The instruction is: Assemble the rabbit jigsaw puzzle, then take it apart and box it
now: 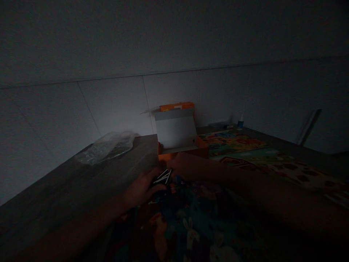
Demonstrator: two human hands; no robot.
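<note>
The scene is very dark. My left hand (141, 187) and my right hand (185, 165) meet over a small dark object with white lines (163, 177) at the near edge of a colourful printed sheet (196, 218). My left fingers curl around that object; my right hand touches its far side. What the object is I cannot make out. Just behind my hands stands an orange box (177, 131) with its lid flipped up, showing a pale inside.
A crumpled clear plastic bag (107, 145) lies on the dark wooden table (68, 189) at the left. Colourful printed boards (245, 145) spread to the right. A small bottle with a blue base (240, 123) stands by the tiled wall.
</note>
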